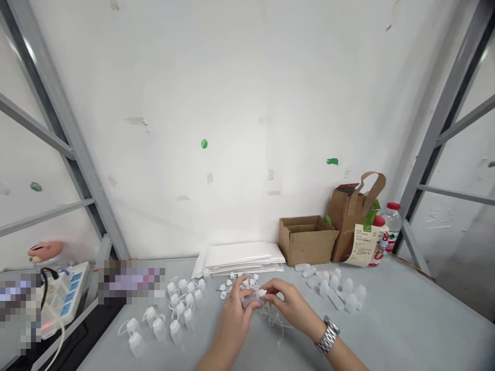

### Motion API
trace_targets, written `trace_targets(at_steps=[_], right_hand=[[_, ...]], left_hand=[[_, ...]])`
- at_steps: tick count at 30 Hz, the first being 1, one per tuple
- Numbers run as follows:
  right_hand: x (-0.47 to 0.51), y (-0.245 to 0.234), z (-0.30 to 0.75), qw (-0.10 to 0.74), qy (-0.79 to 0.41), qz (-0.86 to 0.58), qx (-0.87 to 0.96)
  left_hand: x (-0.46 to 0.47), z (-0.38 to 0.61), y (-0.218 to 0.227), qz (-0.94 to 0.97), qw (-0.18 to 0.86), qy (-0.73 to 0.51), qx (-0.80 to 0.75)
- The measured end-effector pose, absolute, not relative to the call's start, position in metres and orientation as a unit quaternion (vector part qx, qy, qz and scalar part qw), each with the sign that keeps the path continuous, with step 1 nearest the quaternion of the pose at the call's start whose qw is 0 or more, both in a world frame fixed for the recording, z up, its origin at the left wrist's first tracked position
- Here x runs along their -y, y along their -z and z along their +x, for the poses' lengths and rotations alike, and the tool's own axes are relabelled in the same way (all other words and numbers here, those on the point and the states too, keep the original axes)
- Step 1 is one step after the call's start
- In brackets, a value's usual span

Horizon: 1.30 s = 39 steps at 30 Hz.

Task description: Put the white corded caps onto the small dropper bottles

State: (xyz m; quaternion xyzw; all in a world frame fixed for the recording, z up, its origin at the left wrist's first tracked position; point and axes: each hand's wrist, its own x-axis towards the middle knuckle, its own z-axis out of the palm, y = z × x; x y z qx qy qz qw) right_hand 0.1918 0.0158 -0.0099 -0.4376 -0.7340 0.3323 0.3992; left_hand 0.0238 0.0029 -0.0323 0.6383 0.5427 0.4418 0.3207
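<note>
My left hand [240, 305] is closed around a small translucent plastic bottle [252, 299], which lies tilted sideways. With its fingertips, my right hand [281, 299] pinches the white cap [262, 293] at the bottle's right end. Just behind both hands lies a pile of small white caps [223, 294]. Thin white loop straps [275, 318] are spread on the table below my right hand. Capped bottles with strap loops [176, 331] stand in a group to the left. Over on the right is a cluster of bottles without caps [334, 296], some upright and some lying down.
Flat white packages [240, 255] are stacked against the wall. An open cardboard box [308, 247], a brown paper bag [342, 219] and a red-capped bottle [392, 221] stand at the back right. On the left sits a power strip [73, 299] with cables.
</note>
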Motion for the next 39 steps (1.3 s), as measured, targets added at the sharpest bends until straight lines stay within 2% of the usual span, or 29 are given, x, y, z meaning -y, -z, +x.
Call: trace_targets(at_steps=[7, 14, 20, 23, 31, 36, 39], right_hand=[[-0.015, 0.016, 0.190, 0.346, -0.257, -0.490, 0.757], [-0.014, 0.014, 0.189, 0.356, -0.298, -0.445, 0.765], [-0.014, 0.022, 0.186, 0.302, -0.177, -0.497, 0.794], [-0.013, 0.021, 0.188, 0.297, -0.168, -0.470, 0.814], [-0.011, 0.013, 0.191, 0.284, -0.192, -0.439, 0.830], [-0.012, 0.020, 0.189, 0.286, -0.235, -0.447, 0.814], [-0.015, 0.028, 0.181, 0.324, -0.327, -0.460, 0.759]], left_hand=[[0.002, 0.026, 0.036, 0.685, 0.300, -0.418, -0.516], [-0.003, 0.027, 0.041, 0.669, 0.315, -0.414, -0.531], [0.001, 0.030, 0.041, 0.701, 0.300, -0.394, -0.514], [0.000, 0.029, 0.041, 0.693, 0.304, -0.393, -0.522], [-0.005, 0.025, 0.041, 0.706, 0.274, -0.376, -0.534], [-0.003, 0.025, 0.047, 0.758, 0.179, -0.357, -0.515], [-0.002, 0.025, 0.053, 0.784, 0.105, -0.350, -0.502]])
